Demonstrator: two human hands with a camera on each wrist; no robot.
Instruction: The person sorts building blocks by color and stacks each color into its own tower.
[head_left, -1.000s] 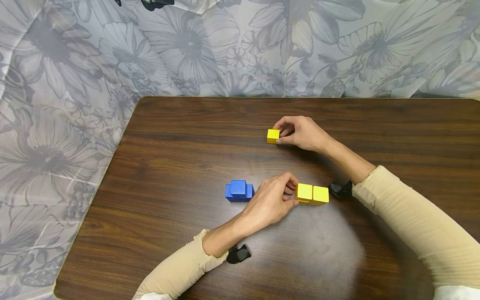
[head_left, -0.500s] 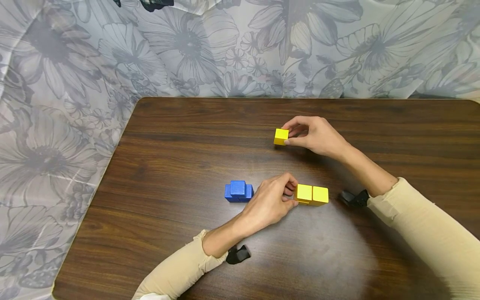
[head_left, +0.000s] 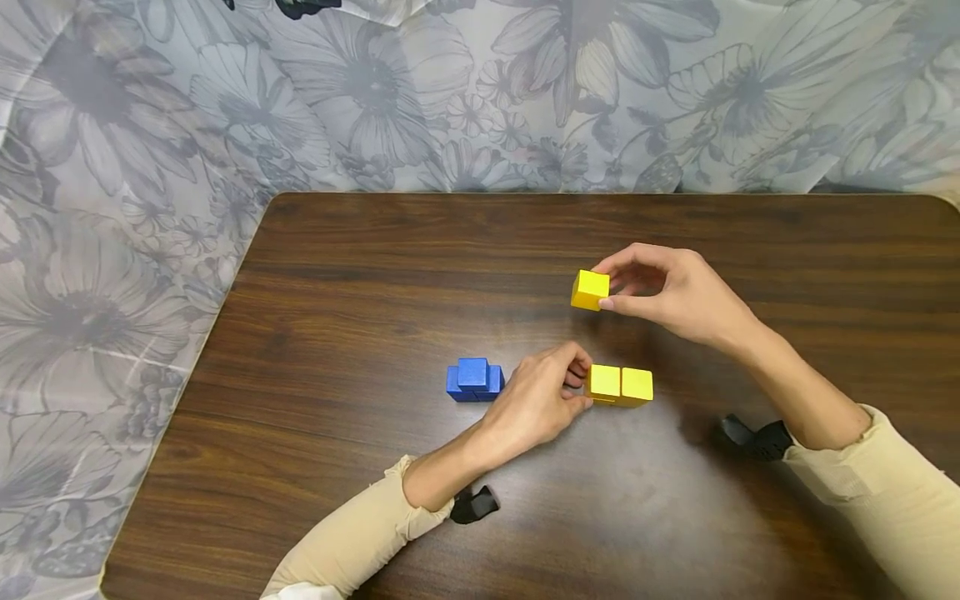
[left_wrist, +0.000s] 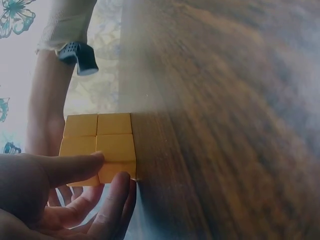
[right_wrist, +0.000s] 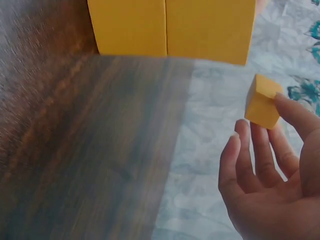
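Thumb and fingertips of my right hand (head_left: 690,296) pinch a small yellow cube (head_left: 589,290) by its right side, raised over the table; the right wrist view shows this yellow cube (right_wrist: 263,101) tilted between thumb and fingers. My left hand (head_left: 534,402) is at the left side of a yellow block stack (head_left: 630,386). In the left wrist view the stack (left_wrist: 116,147) is two blocks wide and two high, with the thumb lying across one face and the fingers round the other side. The same stack (right_wrist: 130,27) appears large and close in the right wrist view.
Just left of my left hand stands a small group of blue blocks (head_left: 474,379), one on top of the others. The brown wood-grain table (head_left: 360,275) ends at a flower-patterned cloth (head_left: 375,92) behind. Black wrist cameras hang under both forearms.
My right hand has picked the yellow cube up and carried it to the right and nearer the stack. The left hand stays in place at the stack.
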